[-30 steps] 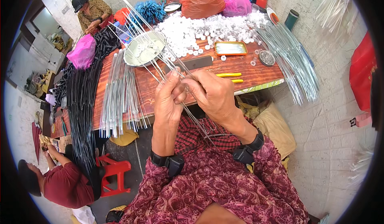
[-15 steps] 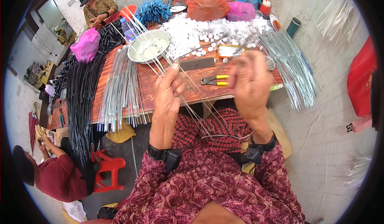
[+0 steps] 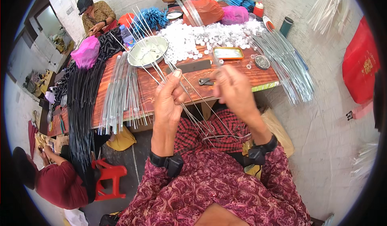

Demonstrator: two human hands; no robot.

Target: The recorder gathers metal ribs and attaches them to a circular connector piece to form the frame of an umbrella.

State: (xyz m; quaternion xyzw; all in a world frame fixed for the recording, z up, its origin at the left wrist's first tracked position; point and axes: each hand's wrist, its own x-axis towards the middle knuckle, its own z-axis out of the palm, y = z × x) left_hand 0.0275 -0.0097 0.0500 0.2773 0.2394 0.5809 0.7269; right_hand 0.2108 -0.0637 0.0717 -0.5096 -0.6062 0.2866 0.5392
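Above the wooden table (image 3: 169, 89), both hands (image 3: 169, 101) (image 3: 234, 89) pinch thin metal rods (image 3: 189, 101).

**What the view did not show clearly**

The right hand (image 3: 233, 89) was blurred, so whether its fingers closed on anything could not be told. The lower ends of the thin metal rods (image 3: 189, 105) were hidden behind the left hand (image 3: 168, 103) and against the checked cloth (the lap). The small dark tool (image 3: 206, 81) on the wooden table (image 3: 161, 89) was partly covered by the right hand, and its kind was unclear. The contents of the small round dish (image 3: 262, 61) were too small to tell. The person in red (image 3: 56, 181) was cut by the dark rim.
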